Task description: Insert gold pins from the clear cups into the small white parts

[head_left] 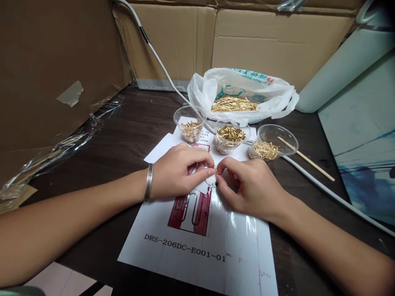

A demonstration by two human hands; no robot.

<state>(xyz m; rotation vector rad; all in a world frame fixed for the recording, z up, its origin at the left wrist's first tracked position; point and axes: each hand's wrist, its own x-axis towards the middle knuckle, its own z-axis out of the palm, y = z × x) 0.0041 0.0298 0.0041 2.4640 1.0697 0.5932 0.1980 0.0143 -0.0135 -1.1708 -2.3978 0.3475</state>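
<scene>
My left hand [179,170], with a silver bangle at the wrist, and my right hand [247,185] meet fingertip to fingertip over a white printed sheet [200,246]. Both are pinched on a tiny gold pin [216,173] between them. The sheet bears a red and white drawing and the text DRS-206DC-E001-01. Just beyond my hands stand three clear plastic cups of small gold pins: a left cup [189,123], a middle cup [231,137] and a right cup [273,144] lying tilted.
A white plastic bag [243,96] holding more gold pins sits behind the cups. A thin wooden stick [308,159] leans from the right cup. A white cable [324,189] crosses the dark table. Cardboard boxes [46,61] wall the back and left; a pale roll [345,61] lies at right.
</scene>
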